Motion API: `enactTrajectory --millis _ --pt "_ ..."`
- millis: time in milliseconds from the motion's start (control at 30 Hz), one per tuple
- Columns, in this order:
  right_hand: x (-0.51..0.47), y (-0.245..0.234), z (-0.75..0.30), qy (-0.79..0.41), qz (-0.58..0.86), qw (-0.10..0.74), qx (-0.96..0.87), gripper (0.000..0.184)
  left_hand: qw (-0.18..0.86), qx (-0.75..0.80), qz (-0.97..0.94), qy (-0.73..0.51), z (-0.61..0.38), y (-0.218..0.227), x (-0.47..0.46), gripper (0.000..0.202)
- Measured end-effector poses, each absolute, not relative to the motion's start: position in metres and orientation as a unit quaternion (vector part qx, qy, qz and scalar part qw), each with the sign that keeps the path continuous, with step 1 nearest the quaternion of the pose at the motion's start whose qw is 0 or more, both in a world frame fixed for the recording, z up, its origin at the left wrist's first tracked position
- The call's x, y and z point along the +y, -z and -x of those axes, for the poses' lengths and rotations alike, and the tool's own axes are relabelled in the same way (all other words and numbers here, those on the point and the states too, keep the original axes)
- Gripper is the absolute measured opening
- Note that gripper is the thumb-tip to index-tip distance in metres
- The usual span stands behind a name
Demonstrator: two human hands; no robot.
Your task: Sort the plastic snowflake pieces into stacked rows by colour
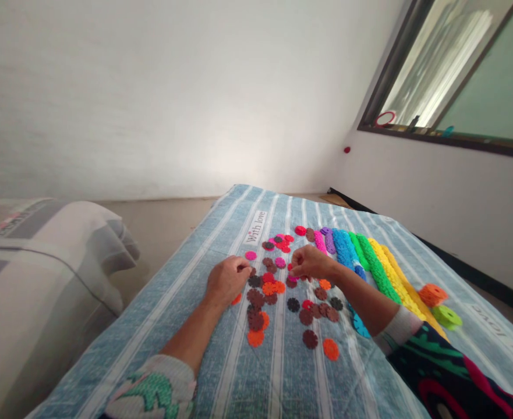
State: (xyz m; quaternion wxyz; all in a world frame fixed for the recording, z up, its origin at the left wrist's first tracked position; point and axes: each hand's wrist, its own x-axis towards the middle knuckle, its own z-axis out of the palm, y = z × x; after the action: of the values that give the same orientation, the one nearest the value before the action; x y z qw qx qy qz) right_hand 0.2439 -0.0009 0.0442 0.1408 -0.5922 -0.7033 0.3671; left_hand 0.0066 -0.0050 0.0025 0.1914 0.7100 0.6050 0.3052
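Loose snowflake discs in brown [255, 298], orange [331, 349], black [293, 304], red [300, 231] and pink [250, 255] lie scattered over a striped blue cloth. At the left side of this scatter is my left hand [229, 280], its fingers curled in beside a brown and a black disc. My right hand [312, 262] reaches in from the right with fingertips pinched together, low over red and pink discs. Whatever either hand holds is too small to make out. Under and past my right forearm run long rows of stacked discs in blue [342, 247], green [376, 267] and yellow [396, 285].
Short purple [328, 240] and pink [320, 241] rows stand at the far end of the stacks. An orange bundle [432, 295] and a lime-green roll [447, 317] sit to the right. A covered piece of furniture [42, 279] is at left; a wall [173, 105] rises beyond the cloth-covered surface [186, 326].
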Motion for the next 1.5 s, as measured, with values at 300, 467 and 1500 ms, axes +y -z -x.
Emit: enactTrajectory --millis 300,467,1500 --pt "0.035 -0.029 -0.225 -0.328 0.619 0.181 -0.690 0.020 0.200 0.608 -0.702 -0.312 -0.008 -0.005 -0.009 0.016" --pt "0.034 -0.031 -0.226 -0.297 0.629 0.154 -0.702 0.008 0.199 0.603 -0.707 -0.311 -0.008 -0.004 -0.008 0.016" --pt "0.014 -0.074 -0.313 -0.219 0.706 0.173 -0.651 0.007 0.193 0.606 -0.709 -0.304 -0.004 -0.009 -0.002 0.021"
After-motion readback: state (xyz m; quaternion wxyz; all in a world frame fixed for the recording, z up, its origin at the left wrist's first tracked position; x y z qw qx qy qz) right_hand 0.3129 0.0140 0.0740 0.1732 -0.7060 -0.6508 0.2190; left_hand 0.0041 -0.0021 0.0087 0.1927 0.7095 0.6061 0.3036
